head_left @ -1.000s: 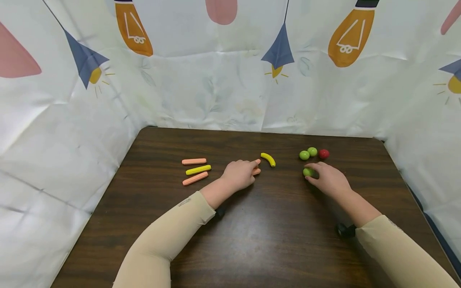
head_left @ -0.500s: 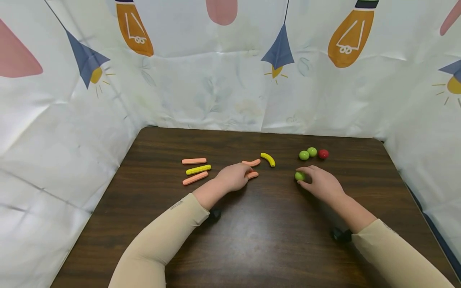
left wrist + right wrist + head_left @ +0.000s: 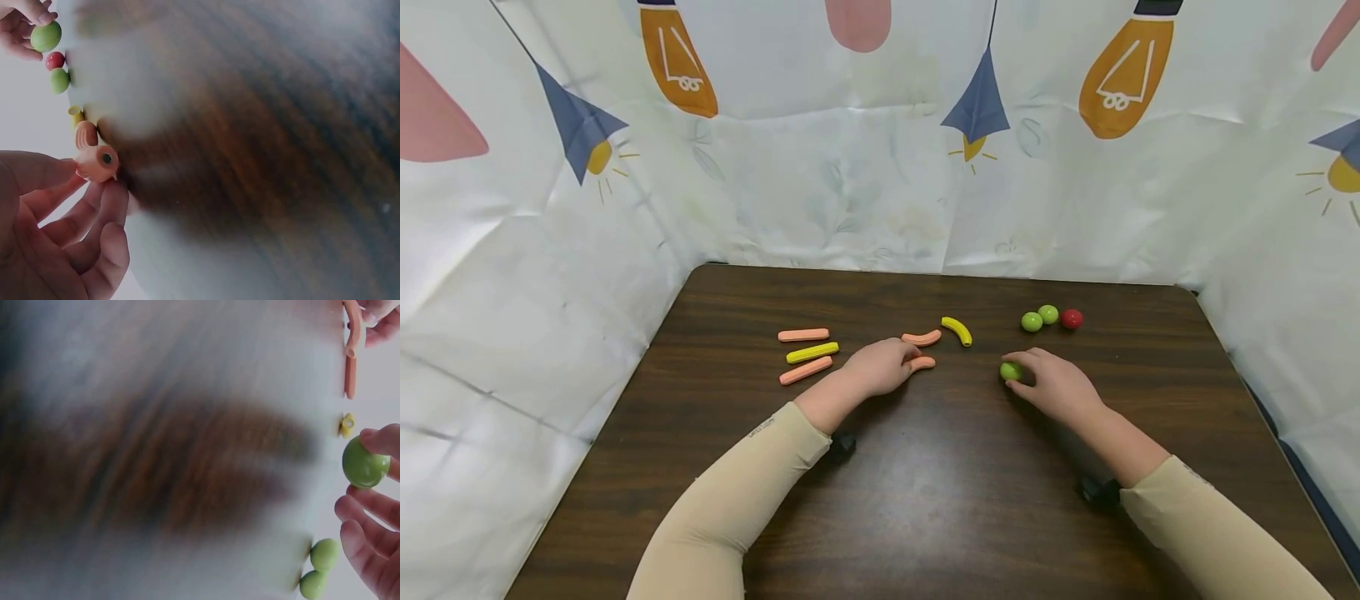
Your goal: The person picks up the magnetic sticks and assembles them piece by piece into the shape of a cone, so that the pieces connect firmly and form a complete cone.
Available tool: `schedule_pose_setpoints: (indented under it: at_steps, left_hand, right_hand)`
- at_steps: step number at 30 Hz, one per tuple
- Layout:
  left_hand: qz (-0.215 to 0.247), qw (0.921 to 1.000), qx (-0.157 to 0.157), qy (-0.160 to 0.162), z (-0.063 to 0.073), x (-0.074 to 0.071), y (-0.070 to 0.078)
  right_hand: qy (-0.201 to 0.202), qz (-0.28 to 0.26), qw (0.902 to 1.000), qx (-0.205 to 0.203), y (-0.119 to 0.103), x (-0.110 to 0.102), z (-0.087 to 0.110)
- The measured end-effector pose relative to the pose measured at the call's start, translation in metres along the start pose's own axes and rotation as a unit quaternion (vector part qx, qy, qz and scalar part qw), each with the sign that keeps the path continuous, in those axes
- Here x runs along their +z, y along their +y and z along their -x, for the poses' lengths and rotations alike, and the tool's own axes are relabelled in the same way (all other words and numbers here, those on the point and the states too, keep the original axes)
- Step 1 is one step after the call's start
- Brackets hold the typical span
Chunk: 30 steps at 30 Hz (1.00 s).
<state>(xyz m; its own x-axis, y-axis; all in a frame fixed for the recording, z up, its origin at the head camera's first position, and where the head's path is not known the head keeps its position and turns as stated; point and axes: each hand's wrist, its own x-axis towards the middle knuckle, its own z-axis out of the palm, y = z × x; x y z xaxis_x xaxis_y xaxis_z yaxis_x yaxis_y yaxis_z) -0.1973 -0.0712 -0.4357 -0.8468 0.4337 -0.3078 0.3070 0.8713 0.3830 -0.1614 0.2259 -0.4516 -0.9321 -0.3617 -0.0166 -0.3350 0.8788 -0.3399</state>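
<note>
My left hand (image 3: 880,367) pinches a curved salmon-pink rod (image 3: 923,363) between thumb and fingers, low over the dark table. In the left wrist view that rod's end (image 3: 99,164) faces the camera and has a dark round spot. Just behind it on the table lies a second curved salmon-pink rod (image 3: 921,338). A curved yellow rod (image 3: 957,331) rests to the right of that one. Over on the right, my right hand (image 3: 1056,385) pinches a glossy green ball (image 3: 365,464) between thumb and fingertips. A space separates the ball from the left hand's rod.
Straight salmon-pink rods (image 3: 803,335) and a straight yellow rod (image 3: 812,352) lie left of my left hand. Two green balls (image 3: 1032,322) and a red ball (image 3: 1072,319) sit behind my right hand. A printed cloth (image 3: 850,192) hangs behind the brown table (image 3: 925,500).
The left hand has drawn the curved salmon-pink rod back toward the left and nearer, apart from the second one. My right hand has carried the green ball leftward and slightly nearer.
</note>
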Motion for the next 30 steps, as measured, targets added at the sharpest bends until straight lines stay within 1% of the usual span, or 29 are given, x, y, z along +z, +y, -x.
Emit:
schedule_pose_setpoints:
  at_steps: [6,9,13,16,18,22,26,30]
  left_hand:
    - [0.012,0.9999,0.008,0.003,-0.002,0.004,-0.005]
    - [0.008,0.9999,0.001,0.01,-0.002,0.006,-0.005]
    - [-0.015,0.9997,-0.01,0.019,-0.003,0.008,-0.004]
    - [-0.037,0.9991,-0.004,0.02,-0.005,0.009,-0.001]
    - [-0.05,0.9985,0.006,0.023,-0.008,0.01,0.002]
    - [-0.067,0.9971,0.019,0.032,-0.014,0.013,0.005]
    - [-0.06,0.9975,0.017,0.033,-0.015,0.015,0.007]
    - [-0.047,0.9984,0.013,0.028,-0.011,0.014,0.006]
  right_hand:
    - [0.001,-0.006,1.0,0.003,-0.003,0.002,-0.001]
    - [0.005,-0.009,0.9999,0.001,-0.005,0.003,-0.003]
    - [0.008,-0.011,0.9999,-0.006,-0.008,0.004,-0.007]
    - [0.004,-0.015,0.9999,-0.005,-0.011,0.004,-0.011]
    - [-0.001,-0.02,0.9998,0.0,-0.014,0.005,-0.013]
    - [-0.014,-0.032,0.9993,0.01,-0.019,0.008,-0.02]
    - [-0.021,-0.043,0.9987,0.017,-0.026,0.012,-0.026]
    - [-0.022,-0.049,0.9985,0.008,-0.033,0.015,-0.029]
